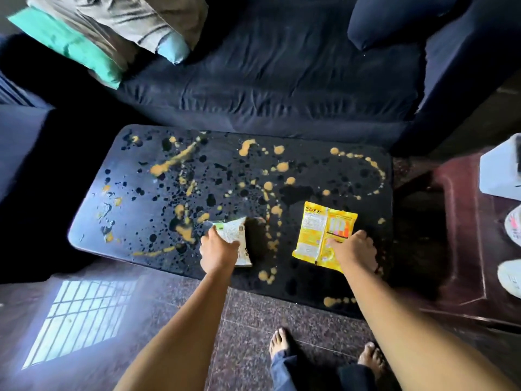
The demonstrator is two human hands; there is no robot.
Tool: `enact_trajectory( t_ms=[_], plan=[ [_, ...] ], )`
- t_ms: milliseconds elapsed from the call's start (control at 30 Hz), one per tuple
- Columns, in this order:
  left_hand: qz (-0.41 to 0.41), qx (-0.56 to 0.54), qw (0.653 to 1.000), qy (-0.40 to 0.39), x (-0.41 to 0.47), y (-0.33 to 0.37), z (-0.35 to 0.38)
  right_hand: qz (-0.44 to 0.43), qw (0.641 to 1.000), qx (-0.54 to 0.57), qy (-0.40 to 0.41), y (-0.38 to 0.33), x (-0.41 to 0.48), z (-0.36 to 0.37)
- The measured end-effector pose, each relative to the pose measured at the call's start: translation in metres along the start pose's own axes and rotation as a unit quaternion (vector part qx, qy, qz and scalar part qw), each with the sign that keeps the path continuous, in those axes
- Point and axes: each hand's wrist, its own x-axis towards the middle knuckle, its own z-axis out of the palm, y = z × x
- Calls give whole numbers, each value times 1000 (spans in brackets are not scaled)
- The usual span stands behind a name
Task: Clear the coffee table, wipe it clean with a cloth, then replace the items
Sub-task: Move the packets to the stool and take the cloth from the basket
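Standing on bare feet (277, 344) on a speckled stone floor, the person reached both arms over the near edge of the coffee table (93, 227). The left hand (215, 251) was curled round the near half of a white packet (239, 235) with green print at its far end, gripping it firmly. That packet lay at the table's near middle. The right hand (355, 251) lay over the near right corner of a yellow packet (321, 232), thumb on its face and fingers curled at its edge. It looked like a pinch, though the fingertips were hidden. The yellow packet lay flat with a seam down its centre and red and orange blocks printed on it, to the right of the white one and apart from it. Both were judged to be light, thin film pouches, soft and crinkly, likely to buckle if squeezed and probably slick where sauce had reached them. The best hold was judged to be a sealed edge or corner, lifting straight up so the underside did not drag through the mess. Beyond the packets, orange-yellow splashes (169, 163) and black wet blots covered nearly the whole dark top. Farther on stood a dark blue sofa (267, 88), with teal and grey striped cushions (93, 38) at its left end.
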Motion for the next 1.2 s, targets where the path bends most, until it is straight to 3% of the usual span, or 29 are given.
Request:
enact_trajectory(
  t_ms=[333,433,567,733,900,1200],
  plan=[
    [-17,-42,997,-56,32,-20,9,49,998,-31,27,-21,0,7],
    [-9,-35,997,-73,37,-22,10,69,998,12,-2,-23,-1,3],
    [16,-12,999,-28,25,-16,5,62,987,139,-57,-24,-2,-1],
    [42,-127,991,-30,-6,-11,1,4,966,241,-97,-25,-16,-21],
    [154,-196,968,-18,-46,10,-7,-79,971,218,-53,-7,-30,-67],
    [325,-298,888,-131,-192,143,16,-183,956,221,62,89,-32,-231]
  ],
)
